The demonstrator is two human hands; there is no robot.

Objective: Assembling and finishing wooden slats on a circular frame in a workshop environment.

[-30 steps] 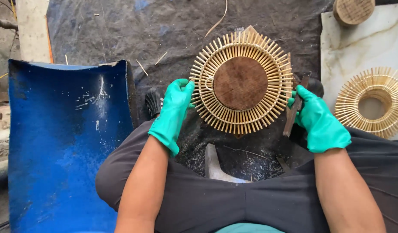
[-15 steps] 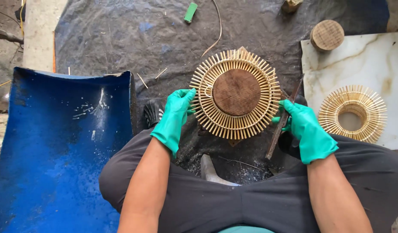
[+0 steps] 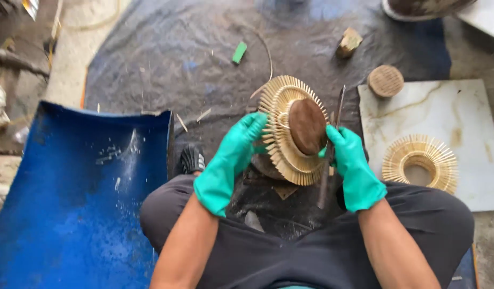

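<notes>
Bamboo sunburst ring [image 3: 281, 134], a round frame of short pale sticks radiating from a hoop, is being held up on edge between both gloved hands, just above the person's lap and tilting so its face is turning toward the right. A brown round wooden disc [image 3: 308, 126] is sitting at its centre. The left hand [image 3: 231, 160], in a green rubber glove, is curling its fingers around the ring's left rim, gripping the stick ends. The right hand [image 3: 354, 168], gloved the same, is closing on the ring's right edge and is also pinning a thin dark metal tool [image 3: 340, 101] that is standing nearly upright along that side, its tip poking up past the ring and its lower end reaching down below the hand.

Under the ring, a dark tarp [image 3: 166, 64] is covering the ground, littered with splinters. To the left, a blue plastic barrel half [image 3: 70, 198] is lying open, its inside scuffed white. To the right, a pale marble slab [image 3: 466, 123] is carrying a second stick ring [image 3: 420, 160] with an empty middle, lying flat, and a small round wooden block [image 3: 385, 81] is overlapping the slab's far left corner. Farther off, a green scrap [image 3: 239, 52] and a small wood chunk [image 3: 348, 43] are lying on the tarp, well apart.
</notes>
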